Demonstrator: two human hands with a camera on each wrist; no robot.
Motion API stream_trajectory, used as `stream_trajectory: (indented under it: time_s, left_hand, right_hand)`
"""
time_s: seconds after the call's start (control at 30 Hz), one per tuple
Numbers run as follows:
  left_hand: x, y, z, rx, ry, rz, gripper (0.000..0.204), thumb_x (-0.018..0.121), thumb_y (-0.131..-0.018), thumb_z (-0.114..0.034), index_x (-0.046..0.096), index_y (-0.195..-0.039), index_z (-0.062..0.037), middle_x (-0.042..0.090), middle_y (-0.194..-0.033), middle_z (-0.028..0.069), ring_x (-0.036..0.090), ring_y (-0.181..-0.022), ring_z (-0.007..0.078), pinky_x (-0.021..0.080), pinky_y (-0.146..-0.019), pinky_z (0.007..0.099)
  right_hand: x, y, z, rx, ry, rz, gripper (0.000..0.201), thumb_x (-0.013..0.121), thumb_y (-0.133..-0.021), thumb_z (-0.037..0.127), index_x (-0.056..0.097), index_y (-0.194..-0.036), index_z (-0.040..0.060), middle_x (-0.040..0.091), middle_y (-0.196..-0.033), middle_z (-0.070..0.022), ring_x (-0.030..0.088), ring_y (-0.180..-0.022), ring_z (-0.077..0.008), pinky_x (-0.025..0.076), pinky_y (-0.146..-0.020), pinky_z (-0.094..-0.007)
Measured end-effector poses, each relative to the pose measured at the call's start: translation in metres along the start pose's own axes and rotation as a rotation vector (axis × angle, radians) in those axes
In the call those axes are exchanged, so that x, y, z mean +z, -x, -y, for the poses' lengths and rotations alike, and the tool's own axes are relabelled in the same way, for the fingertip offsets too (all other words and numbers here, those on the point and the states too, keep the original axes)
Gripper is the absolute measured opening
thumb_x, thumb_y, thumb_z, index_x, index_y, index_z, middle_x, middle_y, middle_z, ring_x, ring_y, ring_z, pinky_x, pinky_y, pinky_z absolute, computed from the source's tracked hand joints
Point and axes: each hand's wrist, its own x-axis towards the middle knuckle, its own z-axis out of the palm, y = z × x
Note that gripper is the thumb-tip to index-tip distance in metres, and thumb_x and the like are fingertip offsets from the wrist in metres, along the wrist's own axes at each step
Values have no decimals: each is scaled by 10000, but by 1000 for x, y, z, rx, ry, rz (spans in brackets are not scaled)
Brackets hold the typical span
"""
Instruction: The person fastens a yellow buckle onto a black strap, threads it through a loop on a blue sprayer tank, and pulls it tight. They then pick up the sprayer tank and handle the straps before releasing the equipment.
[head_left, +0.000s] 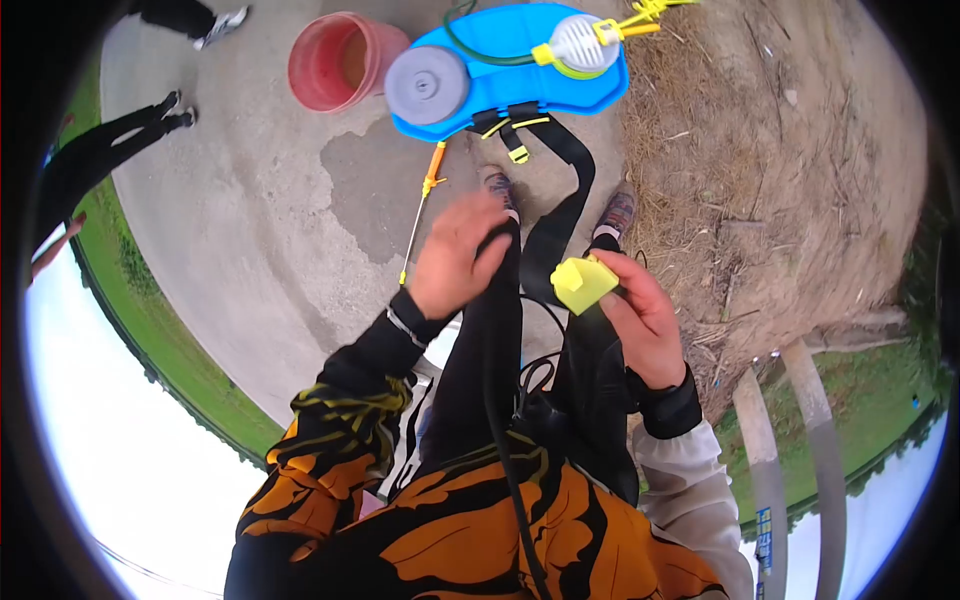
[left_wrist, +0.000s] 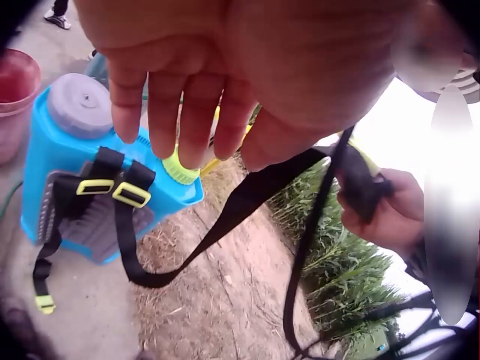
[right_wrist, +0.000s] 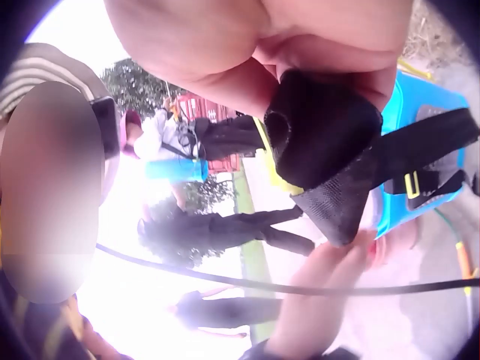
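My right hand [head_left: 645, 320] grips the end of a shoulder strap, with thumb and fingers around it. That end shows a yellow face [head_left: 583, 284] in the head view and folded black mesh padding [right_wrist: 326, 135] in the right wrist view. From it the black webbing [left_wrist: 244, 196] runs to a blue backpack sprayer [head_left: 510, 75] standing on the ground. My left hand [head_left: 455, 260] is held over my left leg with relaxed fingers and nothing in it. In the right wrist view its fingertips overlap the lower tip of the padding.
A red bucket [head_left: 345, 62] stands beside the sprayer's grey lid [head_left: 427, 86]. An orange-handled spray lance [head_left: 432, 172] lies on the concrete. Dry straw and soil [head_left: 750, 180] border the right side. Other people [right_wrist: 225, 229] stand nearby. A thin black cord [right_wrist: 285, 287] crosses close to my hands.
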Motion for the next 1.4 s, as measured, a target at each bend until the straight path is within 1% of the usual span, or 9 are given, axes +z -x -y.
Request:
stream_trajectory:
  time_s: [0.13, 0.2, 0.27, 0.5, 0.67, 0.93, 1.03, 1.13, 1.4]
  left_hand:
    - [-8, 148, 4, -146, 69, 278, 210, 614, -844, -167, 608, -1005, -32, 623, -942, 183, 597, -891, 381, 476, -784, 449]
    - [-10, 254, 23, -433, -71, 784, 237, 601, -806, -232, 636, -951, -48, 623, -884, 188, 597, -851, 384, 477, -741, 471]
    - [-19, 343, 10, -592, -133, 937, 264, 520, -833, -291, 668, -808, -73, 640, -795, 179, 622, -770, 372, 482, -699, 493]
    - [-61, 473, -85, -775, 372, 1061, 185, 565, -815, -210, 667, -868, -66, 654, -885, 167, 634, -849, 337, 489, -756, 411]
    - [-148, 433, -136, -708, 490, 762, 171, 597, -814, -164, 658, -886, -21, 651, -856, 171, 640, -818, 319, 490, -742, 370]
    - [-387, 193, -300, -9, -3, -418, 137, 582, -802, 32, 647, -921, 13, 650, -855, 148, 641, -793, 286, 495, -729, 327]
    - [-378, 153, -345, 141, 347, -459, 135, 605, -798, 23, 648, -925, 7, 656, -852, 95, 636, -778, 211, 490, -710, 299]
    - [-328, 118, -354, -64, 775, -283, 210, 606, -888, -39, 580, -1081, 37, 643, -958, 69, 637, -866, 122, 520, -776, 262]
    - [-297, 92, -365, -122, 961, -273, 421, 615, -906, -102, 451, -1280, 3, 581, -1153, 62, 565, -1038, 124, 482, -890, 288]
  right_hand:
    - [5, 12, -7, 3, 386, -8, 356, 470, -899, -39, 516, -1250, -3, 601, -1158, -81, 553, -1090, -138, 416, -942, -258]
    - [-14, 27, -27, 115, 422, 24, 358, 490, -874, -42, 541, -1224, 7, 616, -1143, -95, 579, -1056, -165, 434, -921, -276]
    - [-38, 46, -28, 163, 620, 108, 366, 499, -864, -43, 544, -1223, 13, 620, -1138, -108, 591, -1042, -185, 441, -914, -288]
    - [-76, 130, 36, 410, 366, -73, 379, 487, -853, -60, 549, -1223, -9, 639, -1119, -67, 595, -1032, -142, 447, -920, -268]
    - [-49, 179, 139, 305, 427, -74, 407, 466, -843, -79, 538, -1238, -13, 635, -1126, -70, 595, -1039, -145, 442, -931, -268]
    - [157, 203, 287, -293, 312, 208, 336, 477, -920, -36, 516, -1252, -5, 620, -1133, -58, 588, -1038, -119, 451, -923, -256]
    - [206, 193, 290, -548, 401, 171, 331, 484, -919, -55, 517, -1245, -8, 621, -1122, -56, 581, -1034, -114, 435, -920, -240]
    - [229, 181, 285, -863, 588, -43, 310, 528, -898, -47, 544, -1206, -17, 647, -1089, -102, 616, -972, -135, 474, -851, -261]
    - [245, 195, 285, -1222, 1009, 44, 418, 620, -795, -22, 550, -1206, 14, 623, -1116, -141, 630, -924, -297, 498, -785, -364]
